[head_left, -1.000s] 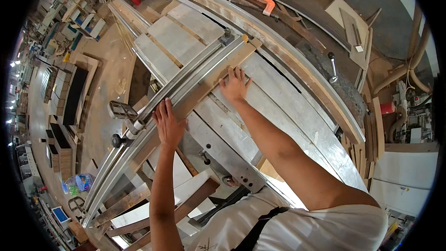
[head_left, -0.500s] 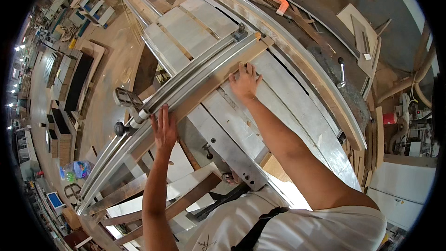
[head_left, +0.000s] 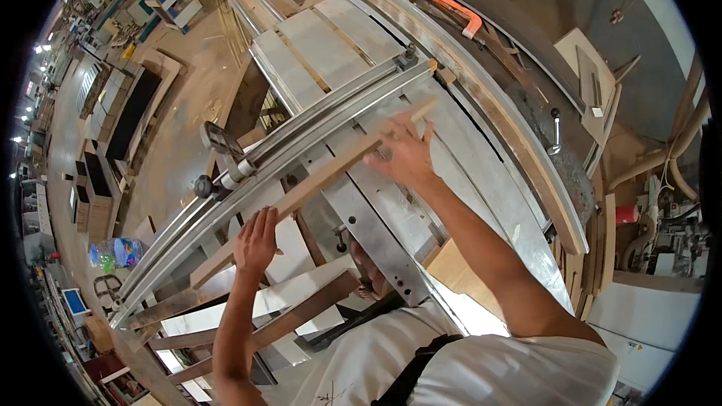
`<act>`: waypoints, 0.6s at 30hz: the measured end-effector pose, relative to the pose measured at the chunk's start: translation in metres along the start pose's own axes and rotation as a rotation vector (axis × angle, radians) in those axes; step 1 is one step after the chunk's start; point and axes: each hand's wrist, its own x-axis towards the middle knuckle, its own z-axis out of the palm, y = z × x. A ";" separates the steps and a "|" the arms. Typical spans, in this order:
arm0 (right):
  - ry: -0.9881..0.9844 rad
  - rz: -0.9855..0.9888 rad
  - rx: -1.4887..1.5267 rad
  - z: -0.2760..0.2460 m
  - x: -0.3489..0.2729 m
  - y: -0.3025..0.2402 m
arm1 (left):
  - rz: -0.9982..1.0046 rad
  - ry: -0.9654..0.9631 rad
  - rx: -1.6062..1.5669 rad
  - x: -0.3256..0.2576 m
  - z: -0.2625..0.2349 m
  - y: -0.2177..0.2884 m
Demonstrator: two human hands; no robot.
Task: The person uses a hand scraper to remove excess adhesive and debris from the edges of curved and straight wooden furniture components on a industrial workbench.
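A long narrow wooden strip (head_left: 320, 177) lies slantwise across the saw's metal table, its far end smeared by motion. A gap separates it from the aluminium fence (head_left: 342, 119). Toward the near left part of the strip, my left hand (head_left: 257, 239) has its fingers curled over the wood. My right hand (head_left: 406, 154) is farther along, its somewhat blurred fingers reaching over the strip and its thumb on the near side. Fixed on the fence rail beyond my left hand is a stop (head_left: 219, 152) with a black knob (head_left: 203, 186).
An orange clamp (head_left: 444, 6) lies beyond a long board (head_left: 481, 101) at the right. A crank handle (head_left: 555, 131) stands beside that board. Wooden frame pieces (head_left: 301, 319) sit below my left forearm. Stacked panels (head_left: 98, 195) and plastic bottles (head_left: 120, 252) are on the floor at left.
The wooden strip has come away from the fence toward me. Both hands have shifted nearer my body, and my left hand has closed over the strip. The view has tilted slightly.
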 end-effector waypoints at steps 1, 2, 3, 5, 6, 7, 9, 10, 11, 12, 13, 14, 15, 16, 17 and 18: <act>-0.067 -0.118 -0.021 -0.015 -0.010 -0.010 | 0.010 -0.005 -0.016 -0.004 -0.017 0.002; -0.038 -0.241 -0.071 -0.030 -0.021 -0.021 | 0.014 -0.004 -0.048 -0.002 -0.037 0.007; -0.005 -0.367 -0.117 -0.043 -0.030 -0.033 | 0.049 -0.010 -0.095 0.004 -0.060 0.013; -0.056 -0.486 -0.163 -0.072 -0.053 -0.052 | 0.129 -0.028 -0.204 0.021 -0.101 0.033; -0.136 -0.486 -0.166 -0.089 -0.063 -0.059 | 0.172 -0.013 -0.195 0.030 -0.113 0.045; -0.212 -0.490 -0.162 -0.101 -0.073 -0.062 | 0.203 0.037 -0.168 0.039 -0.127 0.054; -0.090 -0.461 -0.097 -0.123 -0.092 -0.043 | 0.273 0.146 -0.126 0.058 -0.148 0.073; -0.063 -0.449 -0.062 -0.140 -0.102 -0.030 | 0.277 0.225 -0.109 0.064 -0.160 0.082; -0.040 -0.366 -0.005 -0.159 -0.114 -0.018 | 0.274 0.312 -0.093 0.069 -0.175 0.092; -0.030 -0.262 -0.024 -0.183 -0.126 -0.003 | 0.271 0.394 -0.078 0.069 -0.182 0.098; -0.114 -0.064 -0.100 -0.214 -0.134 0.005 | 0.190 0.446 -0.123 0.062 -0.182 0.101; 0.038 -0.018 -0.099 -0.237 -0.145 0.021 | 0.113 0.503 -0.179 0.054 -0.176 0.105; 0.062 0.043 -0.109 -0.272 -0.152 0.031 | 0.036 0.547 -0.223 0.042 -0.169 0.107; 0.081 0.104 -0.133 -0.310 -0.157 0.036 | -0.100 0.493 -0.328 0.011 -0.144 0.109; 0.095 0.112 -0.212 -0.337 -0.155 0.052 | -0.190 0.430 -0.369 -0.008 -0.131 0.115; 0.112 0.117 -0.277 -0.361 -0.152 0.070 | -0.251 0.390 -0.409 -0.026 -0.122 0.122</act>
